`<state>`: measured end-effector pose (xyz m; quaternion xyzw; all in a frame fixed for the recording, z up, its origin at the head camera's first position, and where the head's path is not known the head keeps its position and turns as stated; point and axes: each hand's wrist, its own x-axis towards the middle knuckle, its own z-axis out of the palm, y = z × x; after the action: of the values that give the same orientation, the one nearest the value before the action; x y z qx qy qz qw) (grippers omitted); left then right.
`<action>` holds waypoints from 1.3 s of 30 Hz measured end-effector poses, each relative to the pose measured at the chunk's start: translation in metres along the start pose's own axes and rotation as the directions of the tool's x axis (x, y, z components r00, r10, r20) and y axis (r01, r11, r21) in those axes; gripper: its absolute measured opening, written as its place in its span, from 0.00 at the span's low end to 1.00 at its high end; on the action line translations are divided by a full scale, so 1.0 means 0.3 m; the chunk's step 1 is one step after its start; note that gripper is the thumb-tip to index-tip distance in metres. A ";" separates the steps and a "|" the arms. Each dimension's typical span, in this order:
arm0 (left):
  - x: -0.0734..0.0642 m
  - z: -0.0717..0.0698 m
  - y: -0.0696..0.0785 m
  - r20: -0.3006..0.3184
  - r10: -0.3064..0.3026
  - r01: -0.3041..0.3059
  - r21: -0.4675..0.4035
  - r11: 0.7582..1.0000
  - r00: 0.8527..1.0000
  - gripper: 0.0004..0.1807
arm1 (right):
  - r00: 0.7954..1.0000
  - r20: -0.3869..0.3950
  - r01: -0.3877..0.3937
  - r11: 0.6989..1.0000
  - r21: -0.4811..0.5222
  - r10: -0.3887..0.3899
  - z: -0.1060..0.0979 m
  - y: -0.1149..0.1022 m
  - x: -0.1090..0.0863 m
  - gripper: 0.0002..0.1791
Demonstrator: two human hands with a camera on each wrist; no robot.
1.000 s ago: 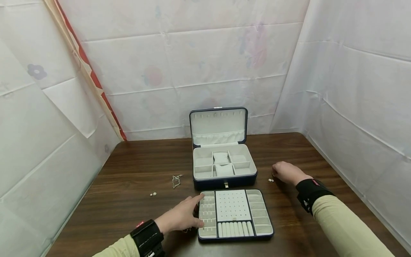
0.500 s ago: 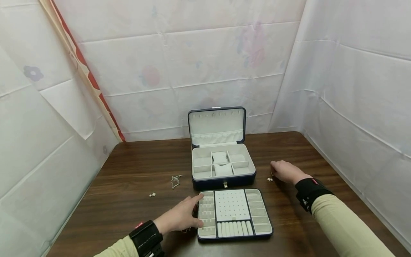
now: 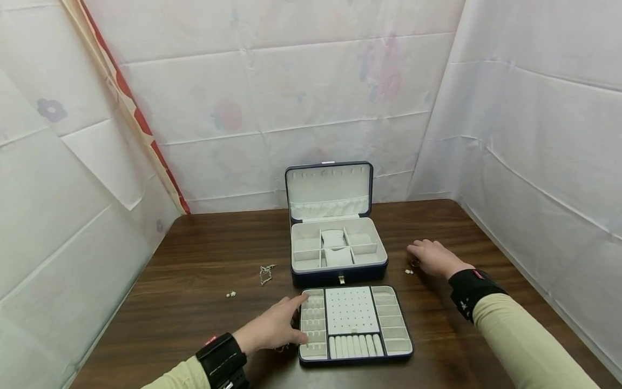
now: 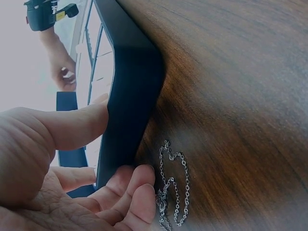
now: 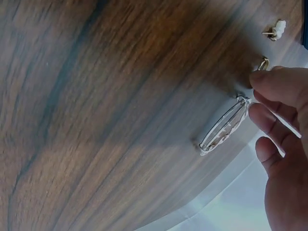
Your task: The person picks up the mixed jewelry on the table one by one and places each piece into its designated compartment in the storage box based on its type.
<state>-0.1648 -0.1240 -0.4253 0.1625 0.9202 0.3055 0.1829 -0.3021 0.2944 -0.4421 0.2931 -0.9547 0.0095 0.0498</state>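
My left hand (image 3: pixel 272 325) holds the left edge of a jewelry tray (image 3: pixel 330 361), thumb over the rim and other fingers against its outer side. Beside those fingers a silver chain (image 4: pixel 186 192) lies on the wood, mostly hidden by the hand in the head view. To the right of the jewelry box, my right hand (image 3: pixel 435 259) is low over the table, thumb and index finger pinching a small gold ring (image 5: pixel 263 63). A silver bracelet (image 5: pixel 222 126) lies beside its fingers, hidden in the head view. Small white earrings (image 3: pixel 409 272) lie just left of this hand.
Behind the tray stands the navy jewelry box (image 3: pixel 316 279), lid raised, two white cushions (image 3: pixel 338 257) in its middle compartments. On the left lie another silver chain (image 3: pixel 266 274) and a pair of small earrings (image 3: pixel 231 294). White sheeting (image 3: pixel 301 97) encloses the brown table (image 3: pixel 209 237).
My right hand has shifted slightly, its fingers reaching a little further left and up, and the gold ring shows more clearly beneath it. The left hand and the tray have stayed put.
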 end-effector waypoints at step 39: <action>0.004 0.000 0.007 -0.006 -0.015 0.015 0.040 0.999 1.000 0.49 | 1.000 -0.005 0.005 0.995 0.103 -0.004 -0.031 -0.035 0.030 0.12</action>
<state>-0.1653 -0.1219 -0.4242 0.1584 0.9278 0.2863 0.1794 -0.3028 0.2811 -0.4322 0.2975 -0.9522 0.0592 0.0367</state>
